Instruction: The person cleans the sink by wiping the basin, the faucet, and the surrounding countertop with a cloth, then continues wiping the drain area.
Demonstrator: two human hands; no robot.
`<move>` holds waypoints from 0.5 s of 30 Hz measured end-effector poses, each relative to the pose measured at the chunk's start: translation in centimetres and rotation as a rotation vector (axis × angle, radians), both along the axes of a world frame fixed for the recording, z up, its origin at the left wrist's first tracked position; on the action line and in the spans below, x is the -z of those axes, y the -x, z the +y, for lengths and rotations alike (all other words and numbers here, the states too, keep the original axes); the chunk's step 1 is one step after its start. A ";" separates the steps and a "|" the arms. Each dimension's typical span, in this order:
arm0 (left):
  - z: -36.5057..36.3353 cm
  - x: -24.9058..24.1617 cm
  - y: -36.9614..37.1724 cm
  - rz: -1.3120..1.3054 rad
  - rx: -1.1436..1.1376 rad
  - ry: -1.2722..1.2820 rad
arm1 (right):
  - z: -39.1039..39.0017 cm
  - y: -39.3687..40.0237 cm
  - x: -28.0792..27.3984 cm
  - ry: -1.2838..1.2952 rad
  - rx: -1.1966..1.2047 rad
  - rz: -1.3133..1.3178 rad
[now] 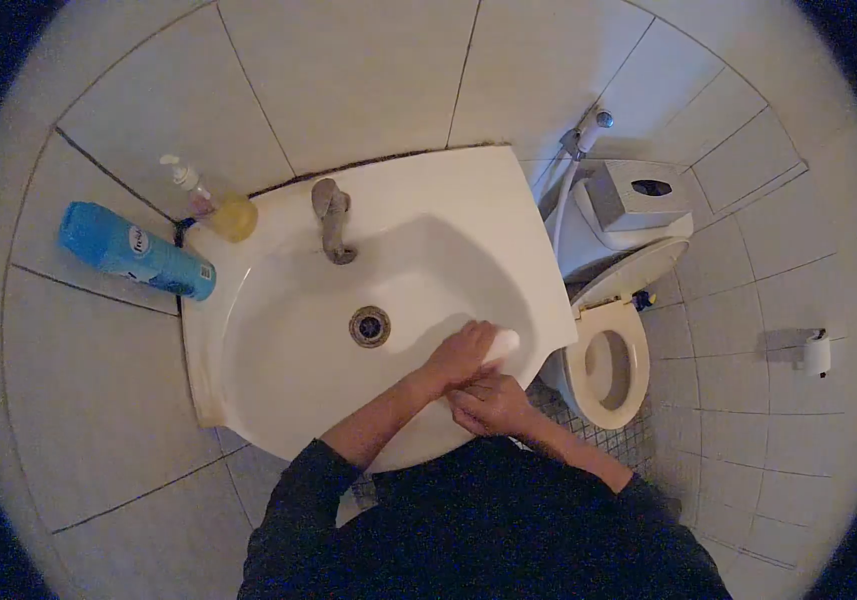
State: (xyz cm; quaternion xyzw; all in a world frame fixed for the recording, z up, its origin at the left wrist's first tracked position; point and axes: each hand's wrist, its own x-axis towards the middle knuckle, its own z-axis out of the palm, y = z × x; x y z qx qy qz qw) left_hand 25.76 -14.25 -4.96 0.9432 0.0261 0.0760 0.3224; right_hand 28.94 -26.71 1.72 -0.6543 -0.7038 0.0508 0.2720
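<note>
Two hands work a bar of soap over the near right rim of the sink.

The right hand (493, 403) lies half-curled beneath, holding nothing clear; the left hand (460, 352) closes over one white soap bar (501, 345), probably light, hard and slippery, best cupped around its sides. Farther: one sink (278, 390), one drain (369, 326), one tap (330, 215), one pump bottle (188, 184), one blue bottle (135, 250), one toilet (608, 370).
</note>
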 end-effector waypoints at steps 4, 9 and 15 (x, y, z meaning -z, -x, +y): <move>1.2 -0.8 0.2 -0.169 0.299 -0.085 | 0.1 -0.1 0.8 -0.102 -0.039 -0.009; 1.0 -2.0 -0.3 -0.039 0.134 -0.097 | -0.5 -0.1 0.3 -0.020 -0.048 -0.056; 1.9 -1.2 0.4 -0.116 0.372 0.032 | -0.3 -0.2 0.3 -0.089 -0.061 -0.093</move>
